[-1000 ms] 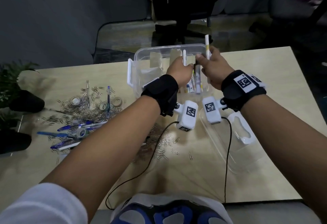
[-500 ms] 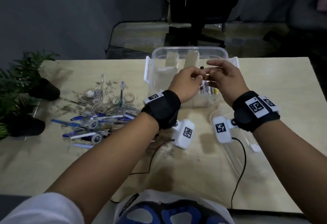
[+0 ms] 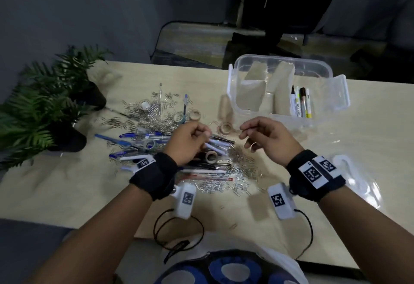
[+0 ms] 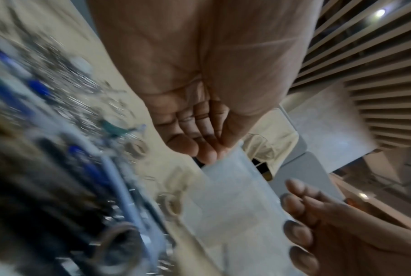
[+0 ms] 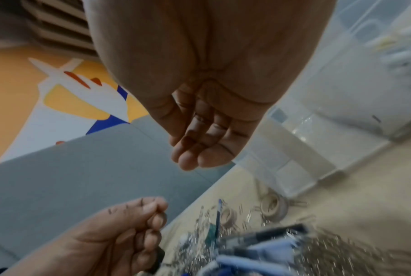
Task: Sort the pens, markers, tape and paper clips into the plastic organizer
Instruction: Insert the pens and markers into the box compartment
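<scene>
Both hands empty above the loose stationery pile

The left hand [image 3: 188,142] and right hand [image 3: 266,137] hover with fingers loosely curled, each grip holding nothing, over the heap of blue and black plastic pens [image 3: 143,137], small beige tape rolls [image 3: 210,157] and scattered silver wire paper clips [image 3: 242,167] on the pale wooden table [image 3: 67,189]. A few white-barrelled markers [image 3: 301,102] already lie in the right compartment of the clear plastic organizer [image 3: 233,86] behind. Pens look light, stiff and smooth, best pinched mid-barrel; tape rolls by the rim; the clips are tiny and slippery, probably better scooped than picked singly
</scene>
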